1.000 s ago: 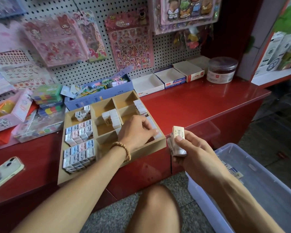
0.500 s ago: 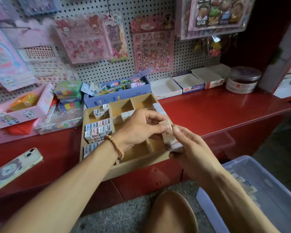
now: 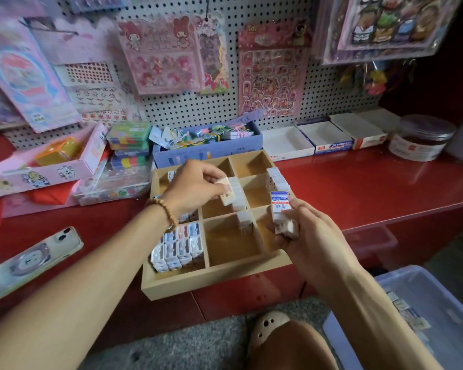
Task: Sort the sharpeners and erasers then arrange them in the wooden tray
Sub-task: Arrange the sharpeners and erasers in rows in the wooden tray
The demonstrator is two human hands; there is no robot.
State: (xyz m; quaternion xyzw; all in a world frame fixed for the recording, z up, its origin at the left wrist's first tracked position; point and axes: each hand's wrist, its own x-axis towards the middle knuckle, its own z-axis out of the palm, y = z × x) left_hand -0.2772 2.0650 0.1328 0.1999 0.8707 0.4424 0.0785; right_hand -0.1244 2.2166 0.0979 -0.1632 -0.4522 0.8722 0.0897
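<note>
Head view: red counter (image 3: 358, 188) under a pegboard (image 3: 332, 97) of sticker sheets. Wooden tray (image 3: 214, 279) at the front edge, sharpeners (image 3: 177, 247) in its left cells. Left hand (image 3: 195, 188) pinches one eraser (image 3: 226, 193) over the tray; right hand (image 3: 310, 233) grips an eraser stack (image 3: 281, 214). Phone (image 3: 35, 260) at left; plastic bin (image 3: 425, 316) lower right.

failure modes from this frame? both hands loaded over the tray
1. The right hand grips a stack of erasers near the wooden tray edge; the stack may well slip and spill.
2. The left hand pinches a single eraser above the upright row of erasers in the middle compartment; setting it in could topple them.
3. The left forearm crosses over the packed sharpeners and might disturb them.
</note>
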